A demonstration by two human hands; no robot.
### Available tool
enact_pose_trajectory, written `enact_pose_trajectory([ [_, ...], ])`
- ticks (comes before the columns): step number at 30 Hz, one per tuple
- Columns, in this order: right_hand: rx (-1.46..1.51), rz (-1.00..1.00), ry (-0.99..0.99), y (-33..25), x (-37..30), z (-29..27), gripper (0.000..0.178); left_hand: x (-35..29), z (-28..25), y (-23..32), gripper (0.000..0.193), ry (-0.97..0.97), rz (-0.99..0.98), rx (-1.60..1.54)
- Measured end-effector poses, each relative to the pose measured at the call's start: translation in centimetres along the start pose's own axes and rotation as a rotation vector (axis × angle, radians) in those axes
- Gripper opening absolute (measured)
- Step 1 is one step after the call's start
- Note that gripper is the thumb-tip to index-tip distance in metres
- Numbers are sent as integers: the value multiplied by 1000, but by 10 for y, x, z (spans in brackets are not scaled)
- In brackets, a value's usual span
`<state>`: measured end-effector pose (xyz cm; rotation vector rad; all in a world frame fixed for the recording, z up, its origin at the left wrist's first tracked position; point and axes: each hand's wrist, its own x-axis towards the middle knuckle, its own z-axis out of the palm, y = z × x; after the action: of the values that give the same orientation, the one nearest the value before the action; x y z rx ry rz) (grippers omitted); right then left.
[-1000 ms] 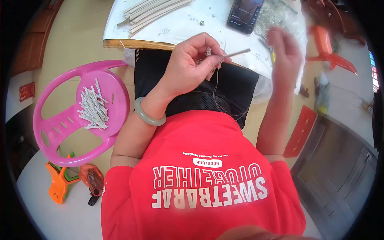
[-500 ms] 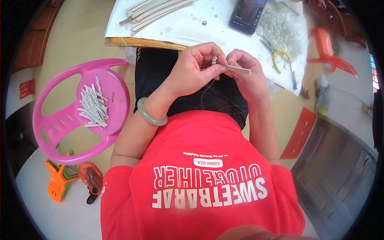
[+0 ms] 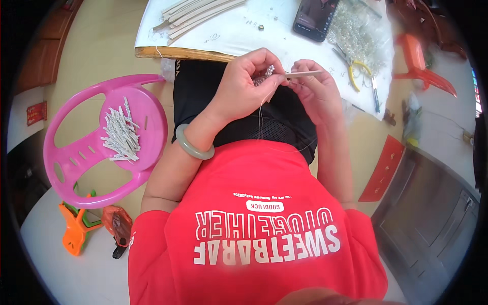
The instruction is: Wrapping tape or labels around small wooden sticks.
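Just off the table's front edge, my two hands meet over my lap. Between them is a narrow pale strip, with silvery beads on its left part. My left hand pinches the beaded part between thumb and fingers. At the strip's right side, the fingers of my right hand are curled and pressed together just under it; whatever they pinch is too fine to make out, perhaps a thread or needle. A thin thread hangs from the hands in a loop over my lap.
On the white-topped table lie pale strips, a phone, a heap of clear beads, yellow-handled pliers and a tweezer-like tool. At left, a pink plastic chair bears beaded strips.
The strip has turned, and its free end has risen to nearly level. More of the beads show by my left hand. My right hand has shifted slightly, and the thread hangs differently.
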<state>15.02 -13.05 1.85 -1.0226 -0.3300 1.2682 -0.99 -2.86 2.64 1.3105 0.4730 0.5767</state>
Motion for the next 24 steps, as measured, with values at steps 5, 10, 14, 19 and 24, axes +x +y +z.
enact_pose_trajectory([
  [5,86,-13,-46,6,-3,-2,16,2,7,-7,12,35,37,46],
  [10,56,58,62,7,-3,3,15,2,9,-5,11,44,61,43],
  [14,62,51,38,7,-5,6,13,2,8,-6,11,36,58,53],
  [19,99,43,20,7,-5,5,11,2,6,-9,13,-31,62,89],
  [24,176,-90,19,-16,-2,5,9,-7,3,6,16,-510,94,23],
])
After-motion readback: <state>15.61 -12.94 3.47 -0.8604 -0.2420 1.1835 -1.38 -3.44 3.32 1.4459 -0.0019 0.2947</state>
